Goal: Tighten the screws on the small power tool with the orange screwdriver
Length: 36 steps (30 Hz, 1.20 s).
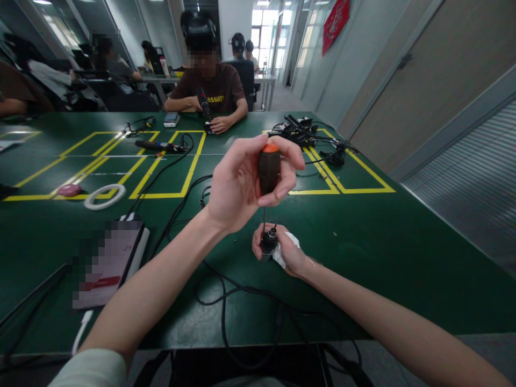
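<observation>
My left hand [237,180] is closed around the dark handle of a screwdriver [269,169] with an orange end cap. The thin shaft points straight down and meets a small black cylindrical part [269,243]; whether the tip sits in a screw is too small to tell. This part, with a metal-ringed stub on top, is gripped by my right hand [292,255] low over the green table. A crumpled white tissue [289,247] lies against that right hand, partly hidden by it.
Black cables [258,291] loop across the near table [403,258]. To the left are a phone [108,263], a white tape ring [105,196], a pink object [69,190] and an electric screwdriver [157,145]. A cable pile [292,130] lies far right. Opposite, a person [217,91] works with a tool.
</observation>
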Tool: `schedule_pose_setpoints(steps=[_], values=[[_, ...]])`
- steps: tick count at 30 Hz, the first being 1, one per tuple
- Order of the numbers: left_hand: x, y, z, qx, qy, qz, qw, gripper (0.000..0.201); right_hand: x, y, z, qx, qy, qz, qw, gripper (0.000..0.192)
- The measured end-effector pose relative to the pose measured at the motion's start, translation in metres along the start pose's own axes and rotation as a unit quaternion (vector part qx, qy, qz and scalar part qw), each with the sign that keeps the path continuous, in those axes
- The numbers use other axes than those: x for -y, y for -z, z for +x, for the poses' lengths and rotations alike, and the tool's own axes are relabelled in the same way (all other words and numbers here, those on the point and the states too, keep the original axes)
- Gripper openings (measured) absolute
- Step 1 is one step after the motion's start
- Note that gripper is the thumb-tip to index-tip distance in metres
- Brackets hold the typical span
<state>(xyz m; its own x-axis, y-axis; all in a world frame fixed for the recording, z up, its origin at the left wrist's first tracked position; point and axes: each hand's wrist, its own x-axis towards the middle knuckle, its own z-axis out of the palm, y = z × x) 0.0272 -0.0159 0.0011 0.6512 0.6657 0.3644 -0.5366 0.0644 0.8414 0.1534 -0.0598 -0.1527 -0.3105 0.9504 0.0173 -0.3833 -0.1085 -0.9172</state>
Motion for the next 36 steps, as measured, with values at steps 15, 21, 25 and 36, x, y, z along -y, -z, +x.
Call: schedule_pose_setpoints(steps=[15, 21, 25, 36], values=[[0.003, -0.004, -0.001, -0.019, -0.021, -0.008, 1.000, 0.028, 0.002, -0.002, -0.001, -0.004, 0.001, -0.004, 1.000, 0.037], [0.001, -0.002, -0.001, -0.003, -0.002, 0.000, 1.000, 0.051, 0.002, -0.002, -0.001, -0.001, 0.003, -0.007, 1.000, 0.036], [0.001, -0.003, -0.001, -0.019, 0.001, 0.010, 1.000, 0.064, 0.001, -0.001, 0.000, 0.005, 0.004, -0.006, 1.000, 0.035], [0.013, 0.009, -0.003, -0.002, -0.024, -0.007, 1.000, 0.017, 0.001, -0.003, 0.002, -0.009, 0.006, -0.002, 1.000, 0.035]])
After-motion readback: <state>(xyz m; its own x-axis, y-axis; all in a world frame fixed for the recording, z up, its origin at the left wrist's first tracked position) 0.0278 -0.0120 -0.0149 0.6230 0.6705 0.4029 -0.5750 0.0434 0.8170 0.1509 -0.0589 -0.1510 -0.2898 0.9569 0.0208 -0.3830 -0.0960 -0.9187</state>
